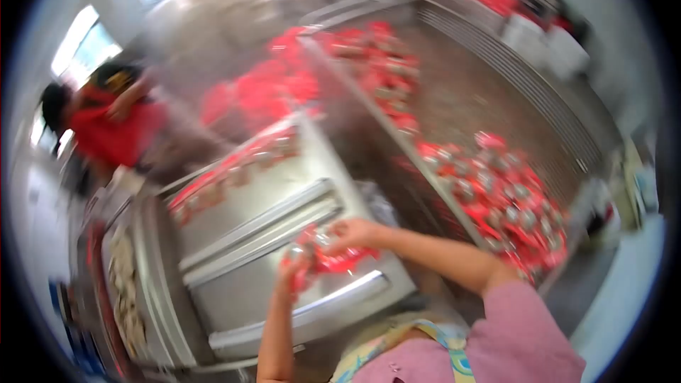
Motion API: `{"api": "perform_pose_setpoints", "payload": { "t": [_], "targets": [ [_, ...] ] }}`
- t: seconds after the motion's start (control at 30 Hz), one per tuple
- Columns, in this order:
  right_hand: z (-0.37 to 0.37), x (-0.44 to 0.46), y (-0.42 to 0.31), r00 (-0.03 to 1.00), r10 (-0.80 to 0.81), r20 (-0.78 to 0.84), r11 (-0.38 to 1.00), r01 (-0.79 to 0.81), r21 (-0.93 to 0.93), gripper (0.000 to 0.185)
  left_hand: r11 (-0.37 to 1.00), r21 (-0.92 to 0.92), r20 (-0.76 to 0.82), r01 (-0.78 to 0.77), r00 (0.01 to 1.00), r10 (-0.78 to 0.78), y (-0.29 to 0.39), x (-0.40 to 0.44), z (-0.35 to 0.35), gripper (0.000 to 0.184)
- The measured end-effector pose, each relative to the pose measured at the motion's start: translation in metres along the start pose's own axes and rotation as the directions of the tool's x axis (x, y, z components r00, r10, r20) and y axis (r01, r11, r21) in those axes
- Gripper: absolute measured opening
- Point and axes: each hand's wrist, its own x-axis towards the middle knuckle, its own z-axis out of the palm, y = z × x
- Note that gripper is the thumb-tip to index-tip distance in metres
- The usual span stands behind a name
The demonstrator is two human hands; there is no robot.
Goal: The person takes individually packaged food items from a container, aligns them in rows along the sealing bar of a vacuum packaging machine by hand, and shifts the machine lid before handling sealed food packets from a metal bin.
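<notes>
My left hand [298, 267] and my right hand [350, 234] are close together over the near part of a steel machine bed. Both are closed around red-and-clear plastic packets [340, 261], which hang between and below them. Motion blur hides how many packets there are and what is inside. Beneath them the steel bed [248, 299] has long raised bars. Along its far left bar lies a row of similar red packets [234, 170], side by side.
To the right, a long steel-walled table [489, 85] holds a heap of red packets [507, 202]. More red packets [262, 89] lie beyond the machine. A person in red [117, 124] stands at the left. A side tray [124, 291] holds pale-brown pieces. White sacks [220, 18] are stacked behind.
</notes>
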Motion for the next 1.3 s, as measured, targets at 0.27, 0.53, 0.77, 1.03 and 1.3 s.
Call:
{"api": "perform_pose_setpoints", "payload": {
  "t": [0.27,0.53,0.77,1.03,1.3],
  "targets": [
    [-0.205,-0.203,-0.101,0.949,-0.051,-0.311,0.988,0.003,-0.152,0.058,0.929,0.316,0.557,-0.195,0.830,-0.014,0.037,0.122,0.267,0.055],
    [-0.321,-0.316,0.009,0.785,0.181,-0.592,0.983,-0.121,0.140,0.034,0.609,0.766,0.546,-0.208,0.710,-0.445,-0.061,0.227,0.427,0.065],
    [-0.362,-0.388,0.046,0.597,0.152,-0.788,0.930,-0.356,-0.090,0.042,-0.194,0.801,0.456,-0.566,0.787,-0.415,-0.090,0.264,0.452,0.075],
    [-0.386,-0.435,0.134,0.470,-0.074,-0.880,0.591,-0.690,-0.418,0.066,-0.458,0.705,0.627,-0.541,0.778,0.047,-0.111,0.290,0.446,0.067],
    [-0.342,-0.406,0.123,0.136,0.057,-0.989,0.080,-0.988,-0.131,0.065,-0.193,0.747,0.588,-0.637,0.767,-0.257,-0.119,0.263,0.394,0.056]
  ]
}}
